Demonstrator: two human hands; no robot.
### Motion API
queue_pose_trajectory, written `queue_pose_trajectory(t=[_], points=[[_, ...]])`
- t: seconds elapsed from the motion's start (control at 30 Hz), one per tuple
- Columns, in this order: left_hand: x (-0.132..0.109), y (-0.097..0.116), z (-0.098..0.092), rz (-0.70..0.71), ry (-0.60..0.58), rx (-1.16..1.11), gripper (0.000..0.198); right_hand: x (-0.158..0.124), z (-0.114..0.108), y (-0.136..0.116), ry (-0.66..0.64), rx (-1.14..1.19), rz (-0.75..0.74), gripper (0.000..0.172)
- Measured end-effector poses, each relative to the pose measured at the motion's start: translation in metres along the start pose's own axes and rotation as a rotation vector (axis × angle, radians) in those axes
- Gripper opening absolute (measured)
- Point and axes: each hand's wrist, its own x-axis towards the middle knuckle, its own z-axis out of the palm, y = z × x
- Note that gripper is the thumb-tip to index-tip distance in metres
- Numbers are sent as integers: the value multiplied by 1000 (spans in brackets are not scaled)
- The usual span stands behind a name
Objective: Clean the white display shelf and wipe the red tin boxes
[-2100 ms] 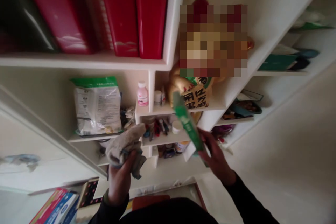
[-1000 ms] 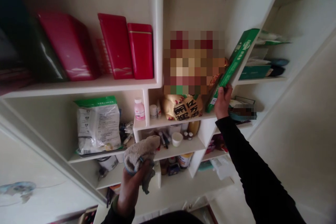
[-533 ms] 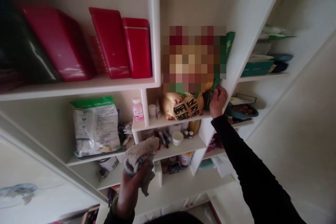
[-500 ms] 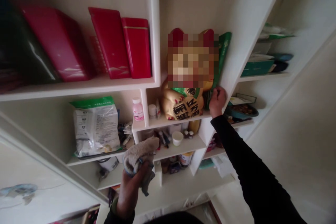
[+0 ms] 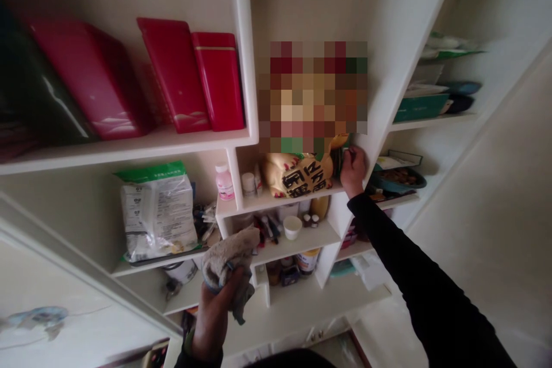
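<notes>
The left hand, low and left of center in the frame, is holding a crumpled gray cloth. Its fingers are closing firmly around the bunched fabric, and the thumb is lying across the front. The cloth is rising above the fist, and a loose end is drooping on the right.

The right hand, right of center, is reaching into the compartment and bending its fingers at the lower part of a narrow green box. The box is standing in the gap between a golden lucky-cat figurine and the compartment's right wall, just left of the fingertips. Most of it is hiding behind the hand and a pixelated patch, so I cannot tell whether the fingers are gripping it or only resting against it.

The figurine is sitting upright on the white shelf, showing black characters on its front. A white cup is standing one shelf below, near the center. A pink bottle is standing left of the figurine, beyond a divider, and a red tin is standing in the upper left.
</notes>
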Motion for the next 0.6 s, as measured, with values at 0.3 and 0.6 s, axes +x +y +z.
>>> queue_pose_trajectory(t=[0.3, 0.6], points=[[0, -7, 1, 1, -48, -36, 70, 2, -3, -6, -7, 96, 200, 44], [2, -11, -5, 27, -61, -34, 60, 1, 27, -13, -163, 380, 460, 38]])
